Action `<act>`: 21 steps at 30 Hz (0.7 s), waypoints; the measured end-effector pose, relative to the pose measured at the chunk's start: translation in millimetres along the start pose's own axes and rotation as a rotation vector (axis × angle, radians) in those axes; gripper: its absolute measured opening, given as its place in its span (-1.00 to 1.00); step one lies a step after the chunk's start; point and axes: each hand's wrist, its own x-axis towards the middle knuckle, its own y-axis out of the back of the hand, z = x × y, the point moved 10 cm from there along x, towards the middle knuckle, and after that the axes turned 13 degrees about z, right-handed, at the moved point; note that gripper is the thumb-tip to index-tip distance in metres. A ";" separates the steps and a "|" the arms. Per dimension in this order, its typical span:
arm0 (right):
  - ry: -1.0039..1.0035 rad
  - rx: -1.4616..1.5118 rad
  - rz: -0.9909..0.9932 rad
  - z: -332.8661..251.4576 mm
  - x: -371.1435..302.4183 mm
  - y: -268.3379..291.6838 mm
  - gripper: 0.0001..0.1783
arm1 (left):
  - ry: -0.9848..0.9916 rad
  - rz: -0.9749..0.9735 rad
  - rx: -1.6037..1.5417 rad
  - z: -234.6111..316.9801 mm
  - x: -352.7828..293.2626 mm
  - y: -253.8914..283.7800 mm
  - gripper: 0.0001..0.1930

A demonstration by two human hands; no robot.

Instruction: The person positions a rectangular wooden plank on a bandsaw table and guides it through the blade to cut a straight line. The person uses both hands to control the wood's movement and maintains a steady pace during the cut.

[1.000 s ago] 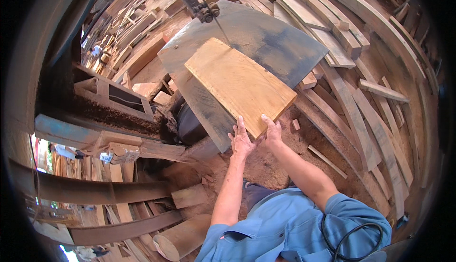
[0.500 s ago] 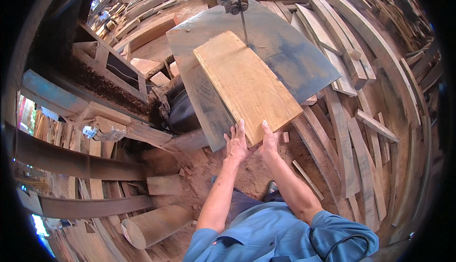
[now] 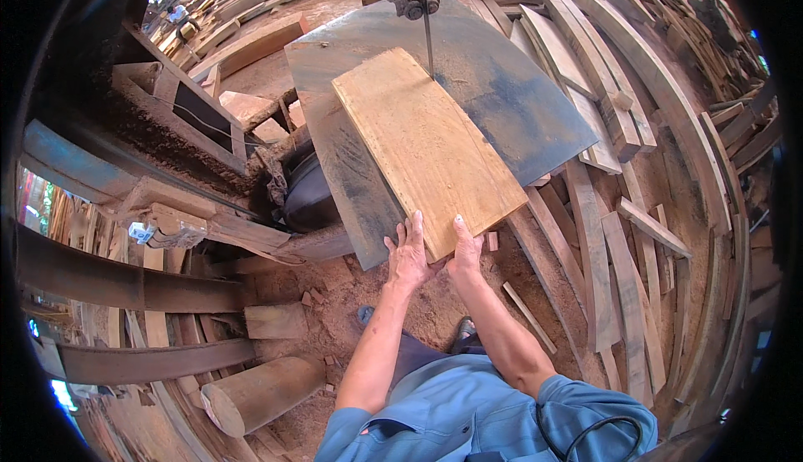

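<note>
A thick, pale brown wooden board (image 3: 435, 152) lies on the flat metal table (image 3: 535, 127) of a bandsaw, its near end jutting past the table edge. The thin upright saw blade (image 3: 428, 39) meets the board's right side near its far end. My left hand (image 3: 408, 257) holds the near left corner, fingers lying along the board's side and top. On the near right end, my right hand (image 3: 465, 257) grips with the thumb on top; its other fingers are hidden beneath. Above the board hangs the blade guide (image 3: 410, 0).
Long planks (image 3: 590, 244) lie stacked to the right. The saw's dark wheel (image 3: 318, 190) and rusty frame (image 3: 184, 119) stand to the left of the table. A short log (image 3: 263, 395) and a wood block (image 3: 276, 321) lie on the sawdust-covered ground at lower left.
The whole scene has slid slightly left in view. The board and both hands keep nearly the same place on the saw table, with the grip unchanged.
</note>
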 end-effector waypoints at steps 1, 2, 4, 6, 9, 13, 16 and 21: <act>0.001 0.003 -0.005 0.7 1.4 -0.8 -0.09 | -0.005 0.003 -0.001 0.3 0.2 0.6 0.43; 0.003 0.006 -0.010 1.2 2.6 -1.1 -0.08 | -0.010 0.005 -0.002 0.8 0.3 1.0 0.43; 0.003 0.013 -0.035 1.5 4.0 -2.5 -0.09 | 0.001 -0.010 0.000 0.7 0.3 0.9 0.43; -0.007 0.020 -0.056 1.5 5.9 -3.6 -0.09 | 0.012 -0.018 -0.001 2.5 0.6 2.3 0.43; -0.025 0.032 -0.068 6.0 11.4 -1.8 -0.11 | 0.019 -0.021 -0.003 4.3 -0.1 3.2 0.43; -0.017 0.034 -0.057 3.4 11.6 -2.5 -0.13 | 0.021 -0.010 -0.001 2.8 2.3 -2.1 0.44; 0.000 0.001 -0.020 -16.7 -9.5 -10.9 -0.13 | 0.034 0.010 0.001 2.8 1.5 0.1 0.43; -0.011 0.011 0.042 -10.1 -3.5 -5.8 -0.14 | 0.046 -0.038 0.000 8.4 3.8 3.5 0.47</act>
